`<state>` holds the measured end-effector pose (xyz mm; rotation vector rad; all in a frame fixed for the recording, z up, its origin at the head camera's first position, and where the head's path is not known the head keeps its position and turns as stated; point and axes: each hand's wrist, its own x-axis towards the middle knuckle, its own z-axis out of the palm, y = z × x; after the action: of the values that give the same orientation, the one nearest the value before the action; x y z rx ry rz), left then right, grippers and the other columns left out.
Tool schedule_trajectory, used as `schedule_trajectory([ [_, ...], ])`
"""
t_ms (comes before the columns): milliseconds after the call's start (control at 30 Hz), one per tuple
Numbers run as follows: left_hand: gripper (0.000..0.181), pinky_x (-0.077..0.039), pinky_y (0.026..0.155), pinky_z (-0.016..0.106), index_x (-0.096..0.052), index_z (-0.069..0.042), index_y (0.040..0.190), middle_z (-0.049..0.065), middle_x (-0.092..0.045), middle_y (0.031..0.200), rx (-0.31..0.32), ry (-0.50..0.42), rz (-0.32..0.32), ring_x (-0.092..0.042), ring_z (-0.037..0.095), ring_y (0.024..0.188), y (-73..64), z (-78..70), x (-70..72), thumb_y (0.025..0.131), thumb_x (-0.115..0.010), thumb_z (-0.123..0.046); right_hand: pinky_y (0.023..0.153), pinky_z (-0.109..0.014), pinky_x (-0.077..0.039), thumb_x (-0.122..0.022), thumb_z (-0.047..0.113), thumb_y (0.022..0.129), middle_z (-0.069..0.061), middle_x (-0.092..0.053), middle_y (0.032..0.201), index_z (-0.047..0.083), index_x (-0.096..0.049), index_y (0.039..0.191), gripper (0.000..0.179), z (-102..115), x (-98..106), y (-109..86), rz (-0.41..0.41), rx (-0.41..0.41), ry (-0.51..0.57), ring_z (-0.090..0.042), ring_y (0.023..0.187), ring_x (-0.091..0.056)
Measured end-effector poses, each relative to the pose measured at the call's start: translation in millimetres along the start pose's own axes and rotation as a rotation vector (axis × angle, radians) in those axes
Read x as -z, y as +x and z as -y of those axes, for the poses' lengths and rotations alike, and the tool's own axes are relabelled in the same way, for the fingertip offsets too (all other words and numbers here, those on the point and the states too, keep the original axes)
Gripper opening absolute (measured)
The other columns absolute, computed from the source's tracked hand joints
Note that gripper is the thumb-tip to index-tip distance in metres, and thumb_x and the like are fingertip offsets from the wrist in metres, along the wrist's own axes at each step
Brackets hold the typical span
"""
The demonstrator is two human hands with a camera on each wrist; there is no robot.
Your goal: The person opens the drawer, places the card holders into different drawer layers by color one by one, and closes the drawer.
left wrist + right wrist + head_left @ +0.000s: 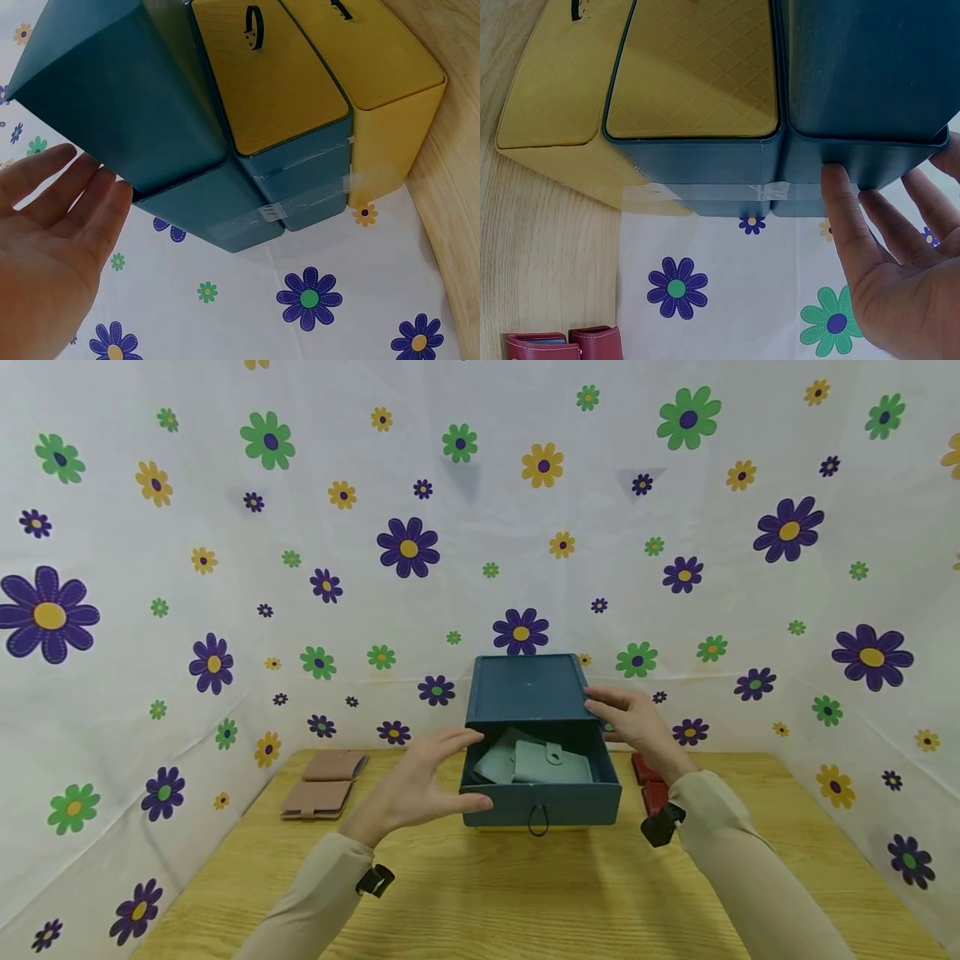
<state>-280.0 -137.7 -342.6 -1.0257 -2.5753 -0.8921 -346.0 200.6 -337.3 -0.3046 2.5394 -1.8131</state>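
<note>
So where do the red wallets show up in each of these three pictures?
Head: the red wallets lie right of the blue box, partly hidden.
Left wrist: not in this picture.
Right wrist: the red wallets are at the bottom left, cut off by the lower edge.
Shared landmark: the flowered cloth, in all three.

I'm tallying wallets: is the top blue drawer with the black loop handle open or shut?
Open: the rectangular blue drawer juts out from its blue box-shaped casing, exposing pale-green leather-look wallets inside.
</note>
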Motion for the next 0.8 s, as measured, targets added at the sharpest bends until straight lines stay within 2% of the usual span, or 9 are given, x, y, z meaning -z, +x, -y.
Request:
schedule_trajectory([
  [267, 0.089, -0.039, 0.108, 0.057, -0.041, -0.013, 0.150, 0.009, -0.041, 0.153, -0.016, 0.009, -0.004, -0.040, 0.032, 0.140, -2.1, 6.3, -2.6, 0.078, -0.080, -0.047, 0.100, -0.051, -0.047, -0.054, 0.033, 0.101, -0.015, -0.044, 0.151, 0.012, -0.045, 0.148, 0.052, -1, -2, -0.7, 0.010, 0.011, 0.006, -0.037, 0.132, -0.050],
  [633, 0.092, -0.036, 0.110, 0.059, -0.036, -0.013, 0.152, 0.011, -0.037, 0.155, 0.006, -0.005, -0.029, -0.036, 0.033, 0.143, 1.1, 16.8, -4.9, 0.078, -0.080, -0.046, 0.100, -0.051, -0.048, -0.055, 0.033, 0.101, -0.014, -0.044, 0.151, 0.012, -0.046, 0.147, 0.052, 0, -2, 0.8, 0.003, 0.011, 0.008, -0.037, 0.133, -0.049],
  [800, 0.094, -0.040, 0.108, 0.057, -0.034, -0.011, 0.153, 0.012, -0.035, 0.157, 0.005, -0.011, -0.047, -0.037, 0.033, 0.142, 2.9, 18.4, -5.8, 0.079, -0.080, -0.045, 0.100, -0.051, -0.048, -0.055, 0.034, 0.100, -0.014, -0.044, 0.152, 0.012, -0.046, 0.147, 0.052, 0, -1, 0.7, 0.003, 0.012, 0.004, -0.037, 0.134, -0.049],
])
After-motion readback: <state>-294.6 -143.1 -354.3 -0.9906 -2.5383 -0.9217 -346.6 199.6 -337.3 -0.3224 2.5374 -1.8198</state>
